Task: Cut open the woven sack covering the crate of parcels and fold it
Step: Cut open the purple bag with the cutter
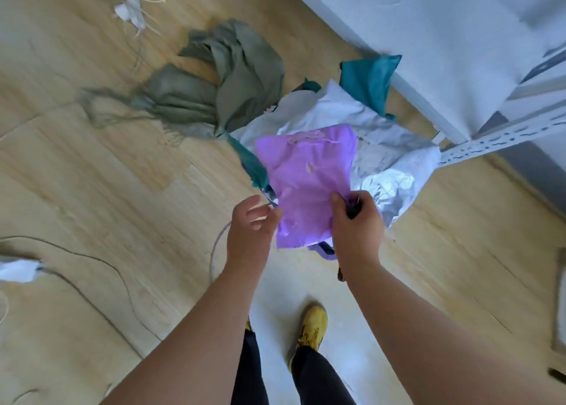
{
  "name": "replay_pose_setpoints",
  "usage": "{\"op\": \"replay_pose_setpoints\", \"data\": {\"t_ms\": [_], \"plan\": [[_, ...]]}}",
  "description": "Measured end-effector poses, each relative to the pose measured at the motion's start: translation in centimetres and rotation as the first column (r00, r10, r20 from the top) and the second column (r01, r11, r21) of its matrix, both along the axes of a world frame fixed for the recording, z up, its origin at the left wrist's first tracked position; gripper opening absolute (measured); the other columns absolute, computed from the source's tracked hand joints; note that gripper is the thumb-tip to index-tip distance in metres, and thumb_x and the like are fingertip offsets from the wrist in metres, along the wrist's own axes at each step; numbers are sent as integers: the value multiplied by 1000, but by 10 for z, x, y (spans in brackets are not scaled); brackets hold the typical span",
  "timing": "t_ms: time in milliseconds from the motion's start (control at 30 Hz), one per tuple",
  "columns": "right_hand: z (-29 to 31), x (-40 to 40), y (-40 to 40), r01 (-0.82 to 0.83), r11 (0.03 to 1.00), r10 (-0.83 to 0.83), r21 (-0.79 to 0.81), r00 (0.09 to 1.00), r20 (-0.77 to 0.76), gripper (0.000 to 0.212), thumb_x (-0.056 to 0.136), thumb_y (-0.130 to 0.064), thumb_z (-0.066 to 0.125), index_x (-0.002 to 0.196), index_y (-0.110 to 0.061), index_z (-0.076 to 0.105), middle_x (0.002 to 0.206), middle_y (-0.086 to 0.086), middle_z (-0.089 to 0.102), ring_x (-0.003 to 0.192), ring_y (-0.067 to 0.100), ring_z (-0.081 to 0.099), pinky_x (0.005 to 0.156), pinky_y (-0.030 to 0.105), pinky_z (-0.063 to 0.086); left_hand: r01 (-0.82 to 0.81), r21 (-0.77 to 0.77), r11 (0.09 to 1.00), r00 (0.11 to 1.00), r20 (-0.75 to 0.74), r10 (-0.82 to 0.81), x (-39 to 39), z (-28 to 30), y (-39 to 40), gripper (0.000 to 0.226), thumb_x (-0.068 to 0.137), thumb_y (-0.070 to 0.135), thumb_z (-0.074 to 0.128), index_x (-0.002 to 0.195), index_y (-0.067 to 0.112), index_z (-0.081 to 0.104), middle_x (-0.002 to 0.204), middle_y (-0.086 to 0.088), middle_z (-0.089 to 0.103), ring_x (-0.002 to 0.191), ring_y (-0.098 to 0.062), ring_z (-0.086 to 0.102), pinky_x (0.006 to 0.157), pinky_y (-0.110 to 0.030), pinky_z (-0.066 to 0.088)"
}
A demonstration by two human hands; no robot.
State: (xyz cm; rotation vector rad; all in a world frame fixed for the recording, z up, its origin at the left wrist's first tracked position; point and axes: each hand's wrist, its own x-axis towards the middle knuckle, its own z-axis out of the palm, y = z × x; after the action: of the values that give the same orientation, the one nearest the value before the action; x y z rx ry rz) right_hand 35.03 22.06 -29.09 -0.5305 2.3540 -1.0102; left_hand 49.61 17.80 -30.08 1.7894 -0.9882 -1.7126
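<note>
Your right hand (356,217) is gripping a dark tool over the purple parcel (306,184), left hand (251,224) loosely spread; the grey-green woven sack (226,89) is lying crumpled, unfolded.

- Crumpled grey-green woven sack (220,89) on wooden floor (92,165), left of and behind pile of parcels.
- Purple plastic parcel (306,175) atop silver-white mailer (392,165).
- Teal pouch (369,80) behind pile, beside white metal shelving (490,141) at right.

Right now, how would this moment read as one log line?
left hand: open beside purple parcel | right hand: grips dark tool, pinches parcel | green sack: crumpled on floor
</note>
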Motion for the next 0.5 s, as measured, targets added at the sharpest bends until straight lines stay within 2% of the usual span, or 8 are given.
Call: {"op": "replay_pose_setpoints", "data": {"t_ms": [100,167,200,267,333,400,500], "plan": [[15,-51,-24,56,989,-50,134,998,-44,19,86,-31,61,79,-18,50,68,-4,53,74,26,55,59,32,35,144,12,989,989,31,-144,-20,18,-12,31,87,26,67,115,26,54,112,5,65,99,-11,63,93,-37,49],[16,-75,-30,53,962,-39,270,998,-56,20,86,-31,62,95,-13,57,91,4,57,89,31,56,73,33,43,212,48,976,975,51,-214,-26,26,-10,25,89,26,63,114,24,56,118,0,65,108,-17,62,99,-43,47],[16,-79,-30,68,938,-54,339,997,-50,26,86,-30,62,103,-11,58,103,9,55,90,32,55,79,35,45,239,60,969,968,58,-243,-27,29,-8,23,90,25,62,112,23,57,119,-1,65,110,-18,62,100,-45,46],[16,-73,-23,73,897,-70,436,997,-21,33,85,-29,61,110,-8,59,115,14,55,83,31,52,78,33,43,278,74,958,955,83,-284,-24,34,-3,21,91,24,61,112,21,59,118,-2,66,109,-19,63,99,-45,47],[17,-54,-16,31,892,-54,451,998,38,31,85,-25,59,112,-9,58,113,14,59,88,32,55,75,32,41,298,89,951,945,112,-306,-17,39,-2,25,91,25,60,116,22,59,117,1,66,107,-15,62,97,-41,49],[21,-33,-14,-7,906,-54,424,990,131,30,85,-19,58,114,-11,57,106,10,60,94,31,59,77,34,46,294,95,951,943,133,-305,-6,47,-7,27,90,26,59,117,23,59,114,3,66,105,-14,62,96,-38,50],[34,-9,-19,-19,930,-96,367,951,293,33,83,-11,58,115,-10,58,94,8,60,83,26,57,80,37,50,292,89,952,941,152,-303,13,67,-22,25,91,25,58,116,23,58,115,0,66,106,-15,62,96,-39,50]]}}
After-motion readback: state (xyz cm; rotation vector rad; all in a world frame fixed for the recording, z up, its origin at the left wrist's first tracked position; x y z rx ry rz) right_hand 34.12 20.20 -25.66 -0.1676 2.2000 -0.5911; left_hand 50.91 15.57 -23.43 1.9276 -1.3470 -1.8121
